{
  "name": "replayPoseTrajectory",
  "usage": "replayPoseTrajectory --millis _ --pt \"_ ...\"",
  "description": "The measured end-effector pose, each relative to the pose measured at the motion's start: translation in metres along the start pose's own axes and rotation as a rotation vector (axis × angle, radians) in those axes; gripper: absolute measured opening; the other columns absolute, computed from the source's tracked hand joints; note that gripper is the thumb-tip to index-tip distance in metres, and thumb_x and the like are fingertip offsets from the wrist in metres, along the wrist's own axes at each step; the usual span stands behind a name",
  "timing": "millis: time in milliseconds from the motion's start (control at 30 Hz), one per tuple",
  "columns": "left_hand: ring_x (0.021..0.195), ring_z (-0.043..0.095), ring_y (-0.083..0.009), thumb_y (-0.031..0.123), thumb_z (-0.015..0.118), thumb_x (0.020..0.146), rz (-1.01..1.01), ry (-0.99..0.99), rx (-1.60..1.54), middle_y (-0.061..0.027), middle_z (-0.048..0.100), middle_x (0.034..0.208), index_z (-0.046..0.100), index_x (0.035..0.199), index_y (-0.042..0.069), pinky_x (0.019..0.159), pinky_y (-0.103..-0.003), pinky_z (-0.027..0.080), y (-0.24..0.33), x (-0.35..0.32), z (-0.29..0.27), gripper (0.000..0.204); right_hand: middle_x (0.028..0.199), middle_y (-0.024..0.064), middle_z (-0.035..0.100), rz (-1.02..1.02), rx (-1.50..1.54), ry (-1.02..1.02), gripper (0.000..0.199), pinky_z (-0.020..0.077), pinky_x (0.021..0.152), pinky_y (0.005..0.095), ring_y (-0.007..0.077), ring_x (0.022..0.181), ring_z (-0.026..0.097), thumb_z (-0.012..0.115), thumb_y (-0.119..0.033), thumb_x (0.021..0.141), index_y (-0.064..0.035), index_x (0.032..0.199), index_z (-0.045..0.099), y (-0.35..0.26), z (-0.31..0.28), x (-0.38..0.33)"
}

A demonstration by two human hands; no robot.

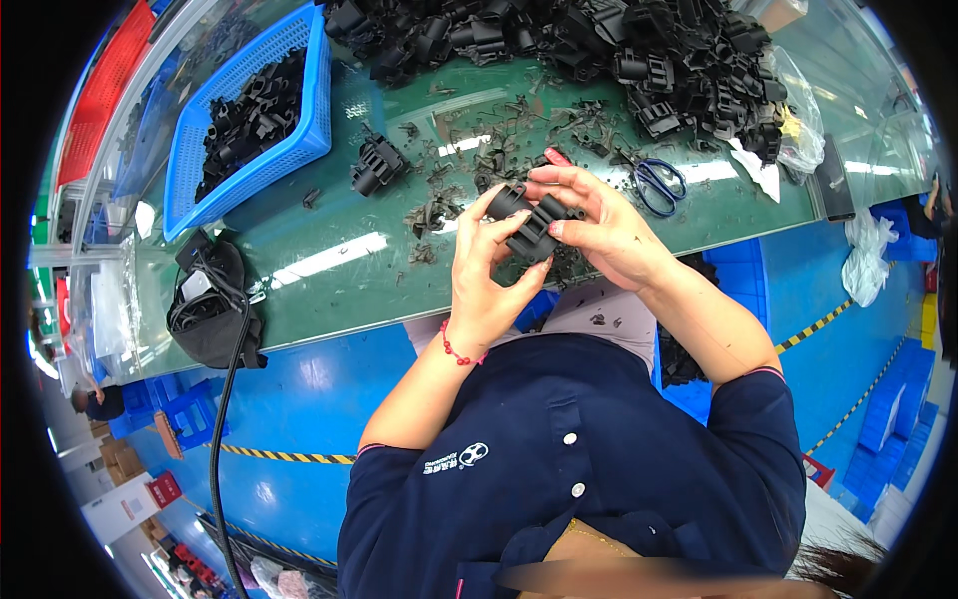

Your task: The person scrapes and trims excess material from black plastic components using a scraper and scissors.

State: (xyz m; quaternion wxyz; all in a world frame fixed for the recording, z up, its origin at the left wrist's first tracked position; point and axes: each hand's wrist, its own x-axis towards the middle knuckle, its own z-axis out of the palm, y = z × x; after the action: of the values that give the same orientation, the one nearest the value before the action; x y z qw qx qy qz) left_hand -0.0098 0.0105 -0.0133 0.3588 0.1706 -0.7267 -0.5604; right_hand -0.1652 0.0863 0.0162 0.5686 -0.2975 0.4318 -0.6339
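Note:
Over the near edge of the green table I hold a black molded plastic part (536, 232) with round, tube-like sections. My left hand (481, 262) grips it from the left, thumb and fingers around its side. From the right, my right hand (602, 226) presses on it with the thumb, the other fingers curled behind. A thin red-tipped tool (557, 157) shows by the right fingers; whether that hand holds it cannot be told. Another black plastic part (378, 165) lies alone on the table, left of my hands.
A blue basket (321, 95) of black parts stands at the left. A heap of black parts (479, 38) covers the back. Blue-handled scissors (659, 187) lie at the right, black scraps (499, 150) in the middle. A black bag with a cable (212, 304) sits at the left edge.

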Motion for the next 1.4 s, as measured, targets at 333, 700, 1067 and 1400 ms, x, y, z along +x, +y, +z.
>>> replayPoseTrajectory --millis 333,700,1067,1400 --pt "0.110 0.051 -0.0210 -0.008 0.066 0.073 -0.234 0.038 -0.419 -0.0115 0.035 0.127 0.045 0.117 0.000 0.091 -0.031 0.047 0.003 0.003 -0.002 0.049 0.130 0.0169 0.046 -0.104 0.054 0.088 0.051 0.0342 0.100 0.0318 0.0227 0.123 0.042 0.054 -0.023 0.088 -0.0013 0.130 0.037 -0.016 -0.010 -0.003" --pt "0.094 0.056 -0.0190 0.008 0.074 0.074 0.388 0.658 0.420 -0.0117 0.039 0.117 0.050 0.116 0.001 0.080 -0.028 0.052 0.028 0.138 -0.165 0.049 0.071 0.0048 0.056 -0.040 0.135 0.210 0.031 0.0507 0.063 0.0274 0.0133 0.068 0.055 0.054 -0.017 0.088 -0.0093 0.059 0.043 0.002 -0.043 -0.029" --pt "0.119 0.044 -0.0326 0.024 0.069 0.077 0.493 0.468 1.025 -0.0222 0.041 0.132 0.054 0.116 0.004 0.095 -0.040 0.040 0.040 0.131 -0.161 0.047 0.075 0.0039 0.056 -0.127 -0.619 0.299 0.020 0.0450 0.062 0.0245 0.0127 0.068 0.055 0.057 -0.022 0.086 -0.0024 0.084 0.060 -0.019 -0.061 -0.030" --pt "0.103 0.050 -0.0334 0.034 0.072 0.071 -0.206 0.088 1.169 -0.0150 0.052 0.111 0.052 0.120 0.010 0.085 -0.041 0.045 -0.051 0.064 -0.144 0.058 0.080 0.0125 0.058 -0.219 -1.792 0.240 0.021 0.0493 0.065 0.0400 0.0312 0.072 0.061 0.065 -0.022 0.072 -0.0025 0.077 0.059 0.000 -0.055 0.018"
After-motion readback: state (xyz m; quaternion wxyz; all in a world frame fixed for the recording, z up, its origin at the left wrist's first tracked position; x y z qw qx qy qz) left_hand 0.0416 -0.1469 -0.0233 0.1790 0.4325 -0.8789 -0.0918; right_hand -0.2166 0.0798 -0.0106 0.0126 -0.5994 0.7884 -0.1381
